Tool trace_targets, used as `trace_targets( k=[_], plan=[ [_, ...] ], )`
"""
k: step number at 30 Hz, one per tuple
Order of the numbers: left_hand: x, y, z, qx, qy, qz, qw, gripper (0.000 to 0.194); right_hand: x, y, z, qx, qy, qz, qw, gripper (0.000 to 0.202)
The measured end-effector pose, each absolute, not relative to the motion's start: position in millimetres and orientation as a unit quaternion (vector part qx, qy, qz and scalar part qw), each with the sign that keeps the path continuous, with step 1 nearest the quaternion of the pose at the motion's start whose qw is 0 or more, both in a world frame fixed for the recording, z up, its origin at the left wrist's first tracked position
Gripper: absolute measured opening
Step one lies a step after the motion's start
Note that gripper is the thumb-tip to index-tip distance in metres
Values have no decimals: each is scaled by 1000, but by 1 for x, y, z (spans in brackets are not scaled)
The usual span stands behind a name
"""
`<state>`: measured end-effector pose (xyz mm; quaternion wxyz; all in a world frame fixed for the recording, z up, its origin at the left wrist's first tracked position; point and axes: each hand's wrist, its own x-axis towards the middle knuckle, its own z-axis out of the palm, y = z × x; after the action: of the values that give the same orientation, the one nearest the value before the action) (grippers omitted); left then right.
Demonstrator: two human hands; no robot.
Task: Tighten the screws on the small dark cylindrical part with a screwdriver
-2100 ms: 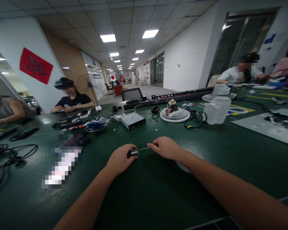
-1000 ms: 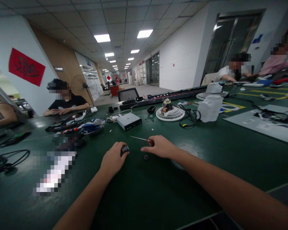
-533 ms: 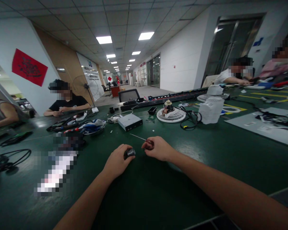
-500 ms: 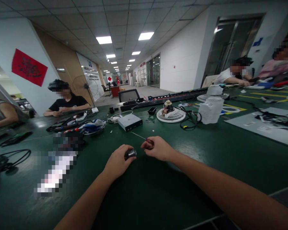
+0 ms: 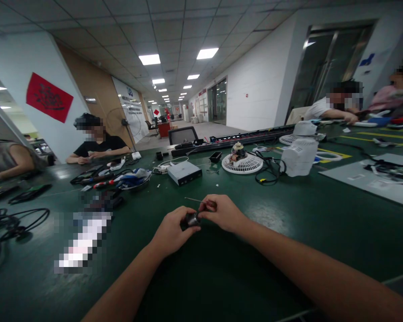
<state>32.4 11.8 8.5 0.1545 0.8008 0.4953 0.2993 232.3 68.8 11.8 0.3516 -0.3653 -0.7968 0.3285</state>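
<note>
Between the thumb and fingers of my left hand (image 5: 172, 231) sits a small dark metal cylinder (image 5: 193, 219) with a shiny side; its exact kind is not clear. My right hand (image 5: 224, 213) is closed around the handle of a thin screwdriver (image 5: 195, 200), whose shaft points to the left above the cylinder. The right thumb and fingertips touch the cylinder's right end. Most of the screwdriver's handle is hidden in the fingers. Both hands are just above the green tabletop (image 5: 201, 277).
Beyond my hands lie an optical disc drive (image 5: 184, 173), a white fan grille with a motor (image 5: 242, 163), a white plastic housing (image 5: 298, 156) and a black cable (image 5: 270, 172). A blurred-out bright patch (image 5: 83, 241) is at left. Co-workers sit at the left (image 5: 100, 143) and far right (image 5: 336, 105).
My hands have come together: the left moved right with the cylinder, and the right fingertips now touch it. The view has shifted slightly.
</note>
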Motion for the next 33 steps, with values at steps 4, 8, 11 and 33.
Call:
trace_targets(
  k=[4, 8, 11, 33],
  plan=[
    [33, 10, 10, 804, 485, 300, 165, 28, 233, 70, 13, -375, -818, 307, 311, 11],
    [34, 8, 12, 805, 487, 290, 175, 28, 234, 67, 15, -392, -822, 296, 286, 17],
    [34, 6, 13, 816, 478, 276, 174, 27, 232, 65, 13, -391, -824, 313, 266, 21],
    [18, 22, 7, 746, 590, 286, 119, 29, 254, 78, 22, -345, -918, 101, 168, 30]
  ],
)
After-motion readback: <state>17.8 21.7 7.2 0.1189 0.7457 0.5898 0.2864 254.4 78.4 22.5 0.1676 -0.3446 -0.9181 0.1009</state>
